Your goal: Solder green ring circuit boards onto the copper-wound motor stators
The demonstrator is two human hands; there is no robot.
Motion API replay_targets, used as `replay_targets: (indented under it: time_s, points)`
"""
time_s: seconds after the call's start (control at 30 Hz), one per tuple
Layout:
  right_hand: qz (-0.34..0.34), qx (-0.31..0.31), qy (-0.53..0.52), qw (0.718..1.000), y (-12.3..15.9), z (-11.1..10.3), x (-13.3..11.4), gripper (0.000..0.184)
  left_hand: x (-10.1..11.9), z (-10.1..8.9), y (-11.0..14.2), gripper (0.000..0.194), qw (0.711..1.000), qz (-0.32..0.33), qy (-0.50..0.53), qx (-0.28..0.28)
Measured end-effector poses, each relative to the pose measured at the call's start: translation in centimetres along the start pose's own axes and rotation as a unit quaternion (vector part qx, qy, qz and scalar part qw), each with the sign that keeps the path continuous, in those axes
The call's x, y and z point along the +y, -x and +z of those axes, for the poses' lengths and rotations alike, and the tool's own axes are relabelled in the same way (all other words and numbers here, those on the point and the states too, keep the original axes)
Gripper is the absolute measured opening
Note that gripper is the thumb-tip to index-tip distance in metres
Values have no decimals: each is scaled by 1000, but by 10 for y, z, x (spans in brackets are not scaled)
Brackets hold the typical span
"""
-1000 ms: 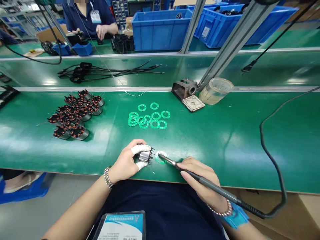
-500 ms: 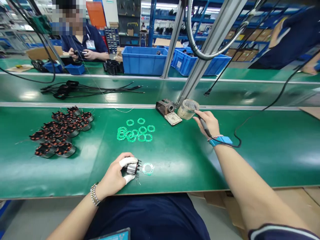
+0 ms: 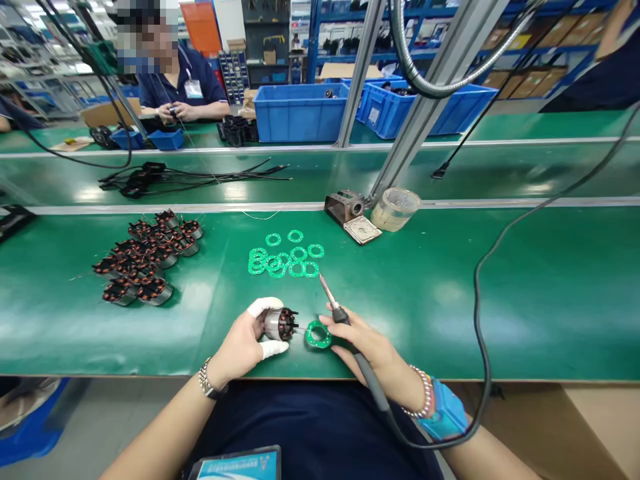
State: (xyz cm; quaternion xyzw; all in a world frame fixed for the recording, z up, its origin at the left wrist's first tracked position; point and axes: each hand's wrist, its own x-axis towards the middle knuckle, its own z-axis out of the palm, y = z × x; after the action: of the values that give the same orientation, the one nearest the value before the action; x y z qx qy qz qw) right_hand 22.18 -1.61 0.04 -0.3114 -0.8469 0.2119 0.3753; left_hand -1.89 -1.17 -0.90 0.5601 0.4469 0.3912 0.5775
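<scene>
My left hand (image 3: 246, 343), white cots on thumb and finger, grips a motor stator (image 3: 280, 325) lying on its side, its black-pinned end facing right. Just right of the pins is a green ring-shaped circuit board (image 3: 318, 335), with a thin wire between the two. My right hand (image 3: 373, 343) holds a soldering iron (image 3: 356, 347) across the palm, tip pointing up and left. Its fingertips are at the ring board's right edge; whether they pinch it I cannot tell. Several more green ring boards (image 3: 297, 254) lie loosely grouped beyond my hands.
Several stators (image 3: 155, 291) stand at the left. Behind the rings are a metal soldering-iron holder (image 3: 345, 207), a cleaning sponge (image 3: 363, 230) and a tape roll (image 3: 396, 209). The iron's cable (image 3: 480, 280) loops on the right. Black cables (image 3: 200, 177) lie further back; a co-worker (image 3: 183, 87) sits opposite.
My right hand has brought the soldering iron from beside the tape roll down left to the ring board. The stator has turned slightly in my left hand, and the ring board looks tilted up.
</scene>
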Motion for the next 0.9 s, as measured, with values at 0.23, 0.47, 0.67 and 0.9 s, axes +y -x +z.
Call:
replay_targets:
  time_s: [0.23, 0.47, 0.67, 0.9]
  points:
    - [233, 156, -188, 941, -10, 21, -16, 23, 5, 10, 4, 48, 973, 57, -225, -9]
    - [260, 135, -444, 847, -18, 34, -22, 44, 1, 9, 6, 54, 914, 82, -395, 36]
    - [209, 129, -345, 906, -21, 36, -14, 31, 5, 15, 3, 53, 915, 91, -390, 47]
    - [162, 88, -68, 980, -29, 34, -17, 41, 4, 13, 3, 51, 916, 84, -391, 37]
